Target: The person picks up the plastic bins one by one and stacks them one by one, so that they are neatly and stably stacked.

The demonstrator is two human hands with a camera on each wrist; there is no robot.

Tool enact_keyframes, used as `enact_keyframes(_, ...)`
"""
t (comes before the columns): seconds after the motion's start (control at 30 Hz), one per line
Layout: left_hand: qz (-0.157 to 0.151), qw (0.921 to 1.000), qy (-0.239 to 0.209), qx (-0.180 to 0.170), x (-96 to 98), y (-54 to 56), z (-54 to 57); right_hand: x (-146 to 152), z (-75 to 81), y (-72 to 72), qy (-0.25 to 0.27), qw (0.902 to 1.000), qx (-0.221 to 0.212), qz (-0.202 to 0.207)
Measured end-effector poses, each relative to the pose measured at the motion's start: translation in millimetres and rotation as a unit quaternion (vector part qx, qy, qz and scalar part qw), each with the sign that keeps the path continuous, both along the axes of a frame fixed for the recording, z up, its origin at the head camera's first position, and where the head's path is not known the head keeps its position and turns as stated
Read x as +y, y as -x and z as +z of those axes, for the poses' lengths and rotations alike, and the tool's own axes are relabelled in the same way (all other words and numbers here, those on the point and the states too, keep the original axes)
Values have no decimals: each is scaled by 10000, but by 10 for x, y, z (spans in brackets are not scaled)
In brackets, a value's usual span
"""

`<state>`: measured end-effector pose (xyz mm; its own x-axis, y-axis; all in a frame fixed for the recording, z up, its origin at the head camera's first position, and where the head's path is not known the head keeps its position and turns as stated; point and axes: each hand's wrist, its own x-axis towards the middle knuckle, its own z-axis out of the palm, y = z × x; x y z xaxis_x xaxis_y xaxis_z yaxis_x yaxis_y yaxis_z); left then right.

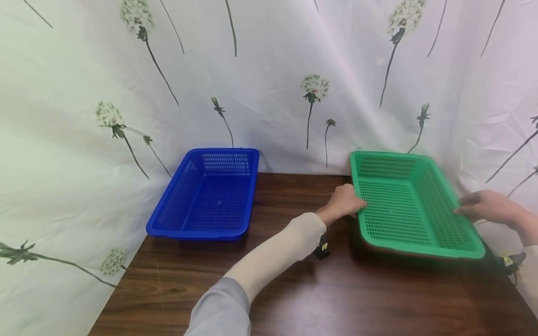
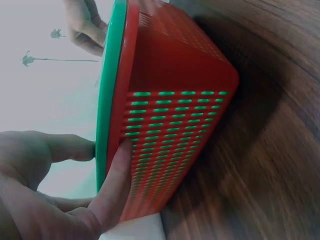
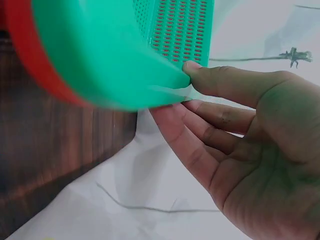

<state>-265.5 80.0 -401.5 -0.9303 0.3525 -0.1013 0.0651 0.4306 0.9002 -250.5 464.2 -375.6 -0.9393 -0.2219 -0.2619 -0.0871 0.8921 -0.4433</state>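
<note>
A green plastic basket (image 1: 388,205) with slotted walls sits nested in a red basket (image 2: 182,65), whose side shows in the left wrist view. My left hand (image 1: 342,201) grips the left rim, its thumb (image 2: 75,149) at the green edge and a finger (image 2: 117,175) against the red wall. At the right rim, my right hand (image 1: 487,205) pinches the green edge between thumb (image 3: 225,82) and fingers. The red basket is mostly hidden under the green one in the head view. The nested pair looks slightly tilted; whether it touches the table is unclear.
A blue slotted basket (image 1: 201,200) stands on the left of the brown wooden table (image 1: 290,298). Behind the table hangs a white curtain (image 1: 269,93) printed with dandelions, which also borders both sides.
</note>
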Motion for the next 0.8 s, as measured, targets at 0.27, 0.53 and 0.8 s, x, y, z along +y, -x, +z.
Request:
enact_keyframes(0.27,-6,9997,13,-255,-285,28,20,-274,19,-37,-52,9996,212,152)
enact_keyframes(0.53,111,9989,98,-447,-567,48,31,-544,14,-18,-156,9977,551,355)
enact_keyframes(0.8,176,9975,-28,-680,-854,69,39,-804,4,-22,144,9988,376,274)
